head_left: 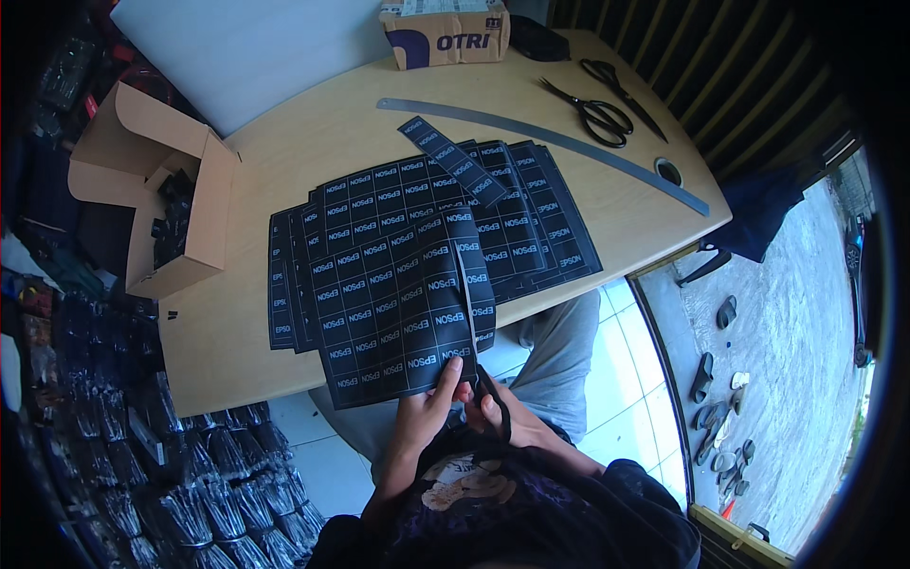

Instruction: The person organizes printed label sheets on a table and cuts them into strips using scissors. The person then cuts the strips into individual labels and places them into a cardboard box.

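My left hand (428,408) pinches the near edge of a black sheet of printed labels (389,303), thumb on top. My right hand (507,422) grips black-handled scissors (485,384) whose blades run up a cut along the sheet's right side. A narrow strip (477,284) hangs partly separated beside the cut. The sheet rests on a spread stack of similar black label sheets (512,218) on the wooden table (313,142). One loose cut strip (450,159) lies on top of the stack, farther away.
A long metal ruler (569,144) and two pairs of scissors (597,104) lie at the far right. An open cardboard box (180,199) with black items stands left, a taped carton (445,33) at the back, bundled black packets (190,493) on the floor left.
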The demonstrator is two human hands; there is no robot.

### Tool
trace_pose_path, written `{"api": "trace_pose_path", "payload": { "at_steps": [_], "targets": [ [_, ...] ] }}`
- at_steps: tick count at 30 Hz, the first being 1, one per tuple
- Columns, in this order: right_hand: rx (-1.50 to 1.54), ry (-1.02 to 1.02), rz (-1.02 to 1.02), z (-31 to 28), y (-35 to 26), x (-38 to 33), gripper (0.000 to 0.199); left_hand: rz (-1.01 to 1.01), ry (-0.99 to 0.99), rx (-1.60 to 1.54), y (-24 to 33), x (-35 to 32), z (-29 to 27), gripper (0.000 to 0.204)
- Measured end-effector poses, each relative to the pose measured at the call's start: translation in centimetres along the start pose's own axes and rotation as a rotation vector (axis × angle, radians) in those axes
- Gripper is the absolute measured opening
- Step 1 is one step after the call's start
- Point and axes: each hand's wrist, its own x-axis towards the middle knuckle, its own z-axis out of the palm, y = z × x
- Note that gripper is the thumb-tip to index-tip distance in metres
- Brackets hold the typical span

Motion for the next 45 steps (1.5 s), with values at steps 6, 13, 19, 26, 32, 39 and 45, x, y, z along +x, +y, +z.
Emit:
{"api": "trace_pose_path", "payload": {
  "at_steps": [6,13,19,26,32,39,45],
  "targets": [
    [-0.028,0.038,0.006,-0.3,-0.7,0.5,0.079,0.045,-0.046,-0.019,-0.4,-0.4,0.0,0.019],
    [-0.065,-0.013,0.040,-0.5,-0.8,0.8,0.087,0.038,0.014,0.017,-0.3,-0.3,-0.2,0.015],
    [-0.144,-0.018,0.010,-1.3,0.5,0.7,0.090,0.041,-0.003,0.033,-0.1,-0.3,-0.3,0.016],
    [-0.224,0.048,-0.146,-0.7,-1.2,1.3,0.072,0.105,-0.030,0.052,-0.5,-0.2,-0.4,0.017],
    [-0.205,0.027,-0.068,-0.2,-3.0,1.2,0.073,0.078,0.022,0.062,-0.4,-0.4,-0.6,0.017],
    [-0.109,0.048,-0.069,0.3,-2.6,1.4,0.070,0.115,-0.008,0.079,-0.7,-0.3,-0.9,0.015],
    [-0.080,0.066,-0.057,0.7,-2.2,1.6,0.069,0.188,-0.005,0.120,-1.1,-0.1,-1.2,0.014]
  ]
}}
